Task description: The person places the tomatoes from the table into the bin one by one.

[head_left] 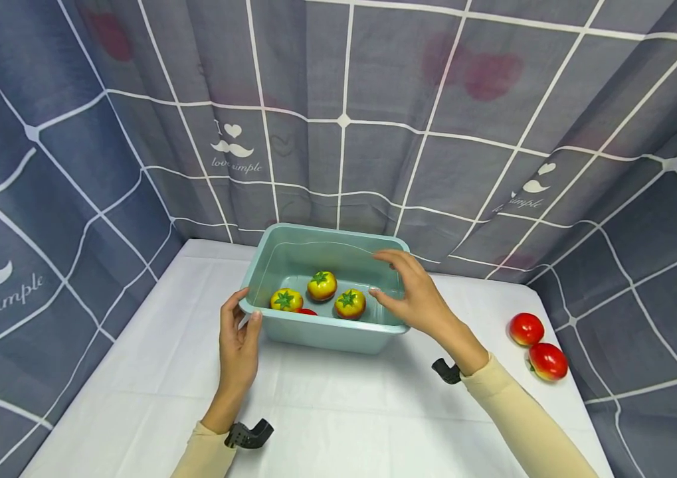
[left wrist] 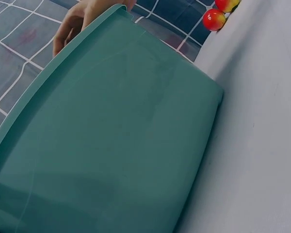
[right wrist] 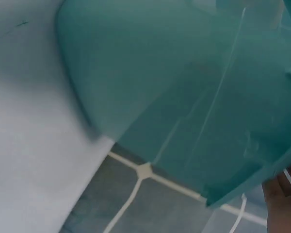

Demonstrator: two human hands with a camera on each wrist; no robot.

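Note:
A pale teal plastic bin (head_left: 320, 337) stands at the back of the white table. My left hand (head_left: 238, 348) grips its near left corner, the fingers at the left rim and the thumb against the front wall. Over the right end hovers my right hand (head_left: 412, 295), thumb and fingers spread apart above the inside, with nothing between them. Inside the bin lie yellow tomato-like fruits (head_left: 322, 285) with green leafy tops, and part of a red one (head_left: 307, 311) shows behind the front rim. The left wrist view has the bin's front wall (left wrist: 116, 126) large before it.
Two red tomato-like fruits (head_left: 526, 329) lie close together near the table's right edge. White cloth covers the table (head_left: 326, 411). Grey-blue checked curtains (head_left: 386, 159) hang around the back and both sides, right behind the bin.

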